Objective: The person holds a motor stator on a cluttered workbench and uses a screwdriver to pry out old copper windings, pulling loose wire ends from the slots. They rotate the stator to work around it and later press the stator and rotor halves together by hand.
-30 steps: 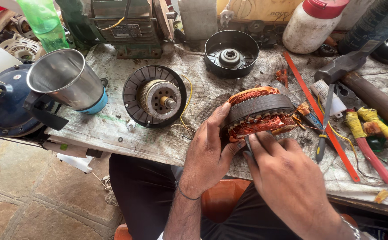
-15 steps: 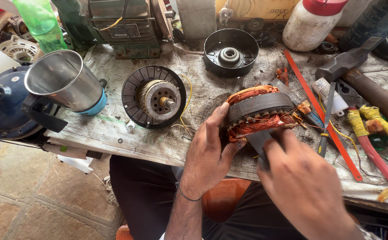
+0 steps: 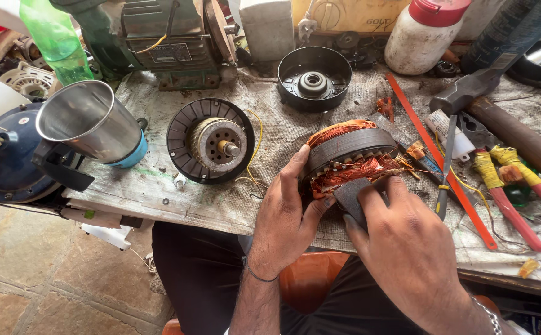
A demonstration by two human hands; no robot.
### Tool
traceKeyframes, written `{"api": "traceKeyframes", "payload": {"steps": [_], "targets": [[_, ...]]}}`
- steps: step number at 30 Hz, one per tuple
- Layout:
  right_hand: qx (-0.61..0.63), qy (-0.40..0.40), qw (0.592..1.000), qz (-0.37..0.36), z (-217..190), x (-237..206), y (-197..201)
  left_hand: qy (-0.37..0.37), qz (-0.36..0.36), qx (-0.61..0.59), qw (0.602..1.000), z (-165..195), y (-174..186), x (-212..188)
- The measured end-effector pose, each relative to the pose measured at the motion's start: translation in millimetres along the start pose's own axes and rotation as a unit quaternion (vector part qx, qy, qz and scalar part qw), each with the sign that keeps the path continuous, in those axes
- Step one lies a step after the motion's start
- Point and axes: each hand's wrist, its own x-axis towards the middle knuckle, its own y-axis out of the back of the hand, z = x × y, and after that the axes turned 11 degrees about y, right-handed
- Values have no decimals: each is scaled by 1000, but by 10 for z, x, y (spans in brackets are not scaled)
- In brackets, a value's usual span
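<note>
- The left hand (image 3: 286,214) clasps the near-left side of the motor stator (image 3: 348,155), a dark ring with copper windings lying at the near edge of the desk (image 3: 152,192).
- The right hand (image 3: 407,248) pinches a small dark flat tool (image 3: 352,197) against the stator's near rim, just beside the left thumb.
- Rotor housing (image 3: 211,139) and steel jar (image 3: 87,121) lie left; pliers (image 3: 506,186) right.

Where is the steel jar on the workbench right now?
In the head view, the steel jar lies tilted at the bench's left end, left of the round rotor housing.
</note>
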Motion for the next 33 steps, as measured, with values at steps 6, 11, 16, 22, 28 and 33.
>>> {"api": "traceKeyframes", "payload": {"steps": [6,11,16,22,28,33], "targets": [[-19,29,999,-37,60,-116,-37,0,2,1,1000,12,13,-13],[-32,44,998,-41,128,-107,-85,8,-4,-1,1000,12,9,-9],[16,56,998,25,56,-26,-76,12,-8,-1,1000,3,8,-7],[49,83,991,92,21,5,17,9,-6,5,1000,-4,-2,-10],[27,84,989,119,12,23,54,-9,1,4,1000,-12,1,-12],[45,29,998,44,31,34,82,-12,-1,0,1000,-23,-11,-9]]}}
